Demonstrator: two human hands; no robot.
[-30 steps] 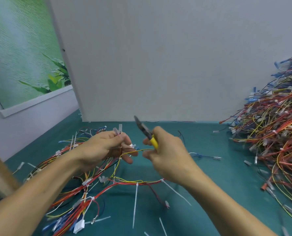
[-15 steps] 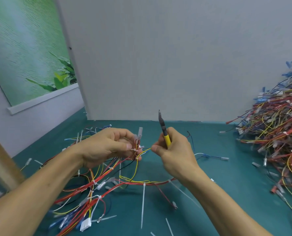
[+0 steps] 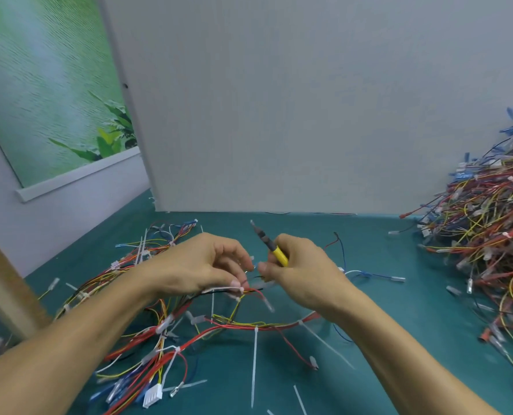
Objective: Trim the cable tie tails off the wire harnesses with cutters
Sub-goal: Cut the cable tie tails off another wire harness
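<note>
Pinched in left hand [image 3: 207,265]: wire harness [image 3: 240,324] at a cable tie [image 3: 222,288], just above table [image 3: 399,339]. Gripped in right hand [image 3: 300,274]: cutters [image 3: 271,247], tip pointing up, away from wires. Best swung down, flush against tie head, sparing insulation.

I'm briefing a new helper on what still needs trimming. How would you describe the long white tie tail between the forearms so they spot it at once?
On the green table, look between the person's forearms. A red and yellow wire bundle runs across there, and the white tie tail drops from it toward the viewer. Unlike the slanting tail to its right, it runs straight.
</note>
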